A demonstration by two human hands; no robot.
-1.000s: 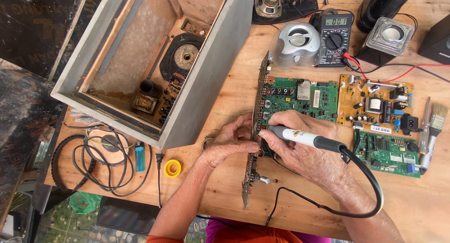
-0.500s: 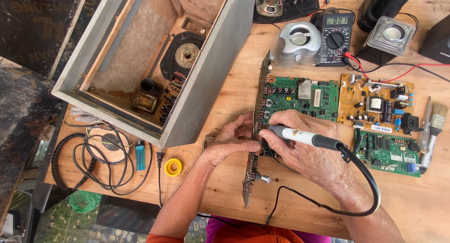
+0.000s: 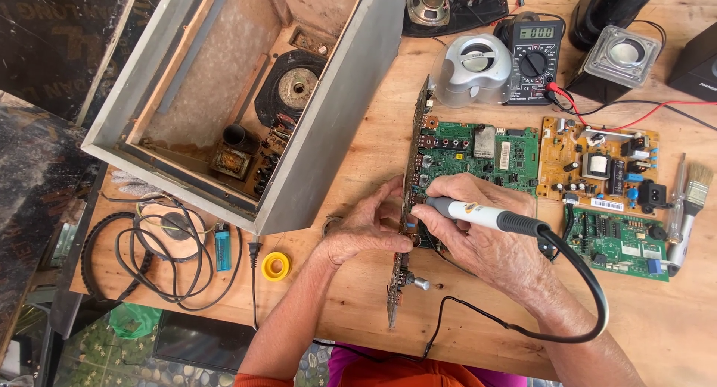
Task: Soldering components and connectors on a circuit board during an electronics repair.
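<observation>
Here, right hand (image 3: 485,241) fingers pinching smooth cylindrical soldering iron (image 3: 485,217); left hand (image 3: 366,230) fingers gripping upright panel (image 3: 407,208).

Bare desk (image 3: 358,312) is left open below the hands; leftward passage is blocked by the speaker box (image 3: 328,133).

At frame centre, the right hand (image 3: 485,234) grips a soldering iron (image 3: 485,217), tip against an upright circuit board (image 3: 409,208) steadied by the left hand (image 3: 366,226). A grey speaker cabinet (image 3: 246,96) fills the upper left; a multimeter (image 3: 534,58) sits at top right.
</observation>
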